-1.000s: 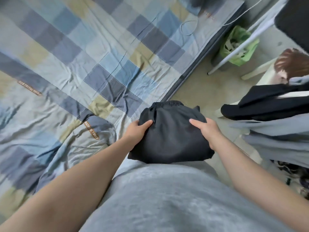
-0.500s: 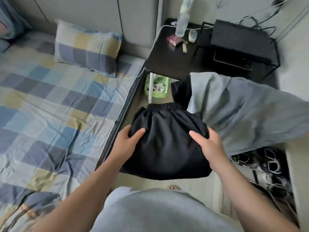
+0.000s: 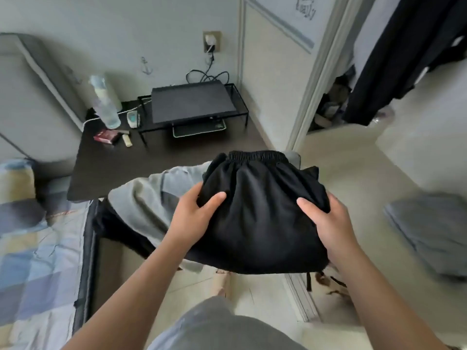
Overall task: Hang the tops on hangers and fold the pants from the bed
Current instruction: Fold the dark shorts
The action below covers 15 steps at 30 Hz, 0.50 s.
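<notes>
Two hands: left (image 3: 194, 218), right (image 3: 326, 223). One folded black pants (image 3: 262, 213). One bottle (image 3: 104, 104). One red box (image 3: 107, 136). One black stand (image 3: 192, 102). One pillow (image 3: 17, 183). One wall socket (image 3: 211, 41). One folded grey pile (image 3: 429, 231).

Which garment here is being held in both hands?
The folded black pants, elastic waistband facing away, gripped by left hand and right hand. The grey garment lies underneath, unheld.

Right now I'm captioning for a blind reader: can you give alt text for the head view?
Both hands, left hand and right hand, hold folded black pants in the air, waistband away from the person. Behind are grey clothes, a dark desk and, at left, a checked bed.
</notes>
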### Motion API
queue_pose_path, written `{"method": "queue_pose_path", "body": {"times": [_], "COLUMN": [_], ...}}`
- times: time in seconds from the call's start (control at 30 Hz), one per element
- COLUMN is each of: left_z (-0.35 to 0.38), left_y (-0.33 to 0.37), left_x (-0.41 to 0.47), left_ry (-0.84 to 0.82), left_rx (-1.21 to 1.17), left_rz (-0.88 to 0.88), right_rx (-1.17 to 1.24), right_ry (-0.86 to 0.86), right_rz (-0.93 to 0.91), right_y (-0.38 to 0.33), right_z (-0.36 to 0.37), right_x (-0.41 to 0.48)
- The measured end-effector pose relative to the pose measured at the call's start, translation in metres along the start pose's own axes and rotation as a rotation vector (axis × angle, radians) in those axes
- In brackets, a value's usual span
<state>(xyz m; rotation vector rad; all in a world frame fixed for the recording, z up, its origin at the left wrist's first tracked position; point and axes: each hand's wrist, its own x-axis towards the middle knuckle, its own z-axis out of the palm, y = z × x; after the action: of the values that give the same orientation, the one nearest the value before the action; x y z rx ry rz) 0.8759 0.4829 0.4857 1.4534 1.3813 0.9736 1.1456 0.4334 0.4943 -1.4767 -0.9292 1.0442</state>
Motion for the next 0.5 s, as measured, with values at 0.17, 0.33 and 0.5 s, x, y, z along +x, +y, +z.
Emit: {"method": "queue_pose_path", "body": {"times": [0.17, 0.33, 0.5], "left_z": [0.075, 0.159, 0.254], "left_y": [0.038, 0.062, 0.082], "left_x": [0.075, 0.153, 0.217], "left_ry": [-0.205, -0.41, -0.683], "left_rx": [0.044, 0.071, 0.118], "left_rz": [0.094, 0.134, 0.16], "right_rx": [0.059, 0.126, 0.167], "right_ry": [0.197, 0.421, 0.694], "right_rz": [0.003, 0.014, 0.081], "right_y": [0.0, 0.006, 0.019], "right_z": [-0.062, -0.111, -0.154], "right_x": [0.032, 0.067, 0.099]}}
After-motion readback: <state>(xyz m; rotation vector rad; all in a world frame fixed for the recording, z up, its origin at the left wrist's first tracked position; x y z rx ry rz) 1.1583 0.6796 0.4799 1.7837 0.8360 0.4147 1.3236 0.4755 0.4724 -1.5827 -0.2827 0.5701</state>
